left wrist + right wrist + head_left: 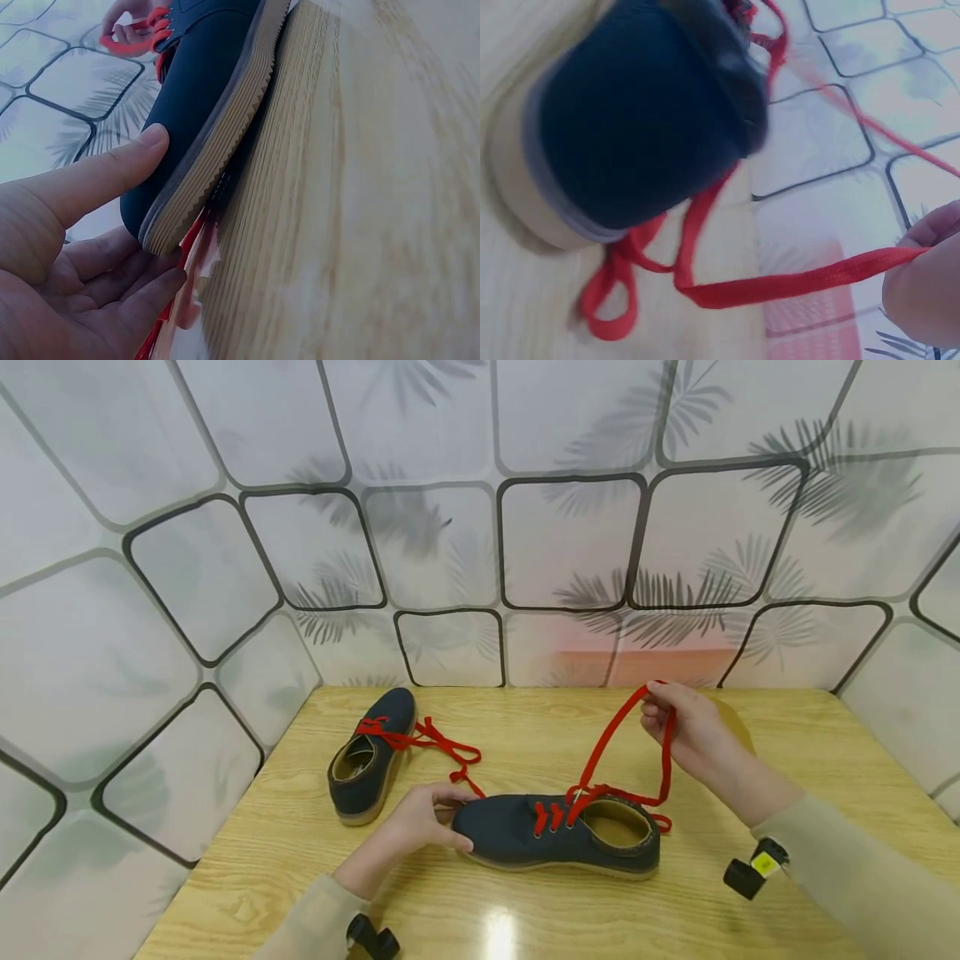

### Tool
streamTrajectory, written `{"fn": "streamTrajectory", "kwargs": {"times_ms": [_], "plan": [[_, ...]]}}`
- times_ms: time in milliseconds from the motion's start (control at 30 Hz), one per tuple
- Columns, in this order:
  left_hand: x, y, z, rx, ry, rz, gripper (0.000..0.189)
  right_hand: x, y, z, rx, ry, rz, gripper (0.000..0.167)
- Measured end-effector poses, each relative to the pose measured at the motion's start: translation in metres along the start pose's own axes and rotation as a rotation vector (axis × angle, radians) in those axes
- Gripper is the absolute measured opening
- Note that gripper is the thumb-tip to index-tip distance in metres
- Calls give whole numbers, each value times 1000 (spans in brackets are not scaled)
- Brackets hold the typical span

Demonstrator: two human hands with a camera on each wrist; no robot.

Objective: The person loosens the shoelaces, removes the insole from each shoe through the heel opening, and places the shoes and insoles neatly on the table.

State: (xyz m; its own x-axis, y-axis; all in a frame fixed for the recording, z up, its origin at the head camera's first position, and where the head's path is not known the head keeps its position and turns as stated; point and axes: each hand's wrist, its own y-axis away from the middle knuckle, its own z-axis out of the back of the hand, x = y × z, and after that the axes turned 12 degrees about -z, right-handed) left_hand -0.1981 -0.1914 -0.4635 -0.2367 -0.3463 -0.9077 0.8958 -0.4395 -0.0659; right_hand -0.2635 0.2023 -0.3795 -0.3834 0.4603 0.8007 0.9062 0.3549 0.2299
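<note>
A dark blue shoe [498, 831] with a tan sole lies on the table, its toe to the left. My left hand [425, 818] grips that toe, thumb on the near side and fingers around the far side, as the left wrist view also shows. Red lace runs through the shoe's eyelets. Raised above the heel end, my right hand [686, 727] pinches the red shoelace [611, 731], which rises from the eyelets and hangs back down in a loop. In the right wrist view, more lace [615, 300] curls on the table behind the heel.
A second blue shoe [375, 756] stands at the back left of the wooden table [810, 760], its red laces [442, 743] trailing right. Behind the table rises a patterned wall [570, 543]. A round yellowish item [735, 722] sits partly hidden behind my right hand.
</note>
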Motion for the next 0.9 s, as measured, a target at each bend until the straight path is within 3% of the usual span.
{"fn": "streamTrajectory", "kwargs": {"times_ms": [167, 300, 467, 567, 667, 767, 900], "plan": [[0, 0, 0, 3, -15, 7, 60, 8, -6, 2, -27, -78, 29, 36], [0, 0, 1, 5, -21, 12, 60, 3, -9, 8, -41, 6, 14, 34], [-1, 1, 0, 10, -19, 12, 61, -13, -10, 18, -61, 363, -1, 30], [-1, 1, 0, 11, -22, 12, 61, -21, -8, 20, -85, 637, 39, 21], [-1, 1, 0, 12, -22, 13, 61, -27, -4, 18, -88, 840, 91, 14], [-1, 1, 0, 10, -12, 13, 62, -32, -1, 14, -67, 928, 111, 20], [0, 1, 0, 11, 1, 11, 62, -40, 0, 14, 27, 997, 74, 30]]}}
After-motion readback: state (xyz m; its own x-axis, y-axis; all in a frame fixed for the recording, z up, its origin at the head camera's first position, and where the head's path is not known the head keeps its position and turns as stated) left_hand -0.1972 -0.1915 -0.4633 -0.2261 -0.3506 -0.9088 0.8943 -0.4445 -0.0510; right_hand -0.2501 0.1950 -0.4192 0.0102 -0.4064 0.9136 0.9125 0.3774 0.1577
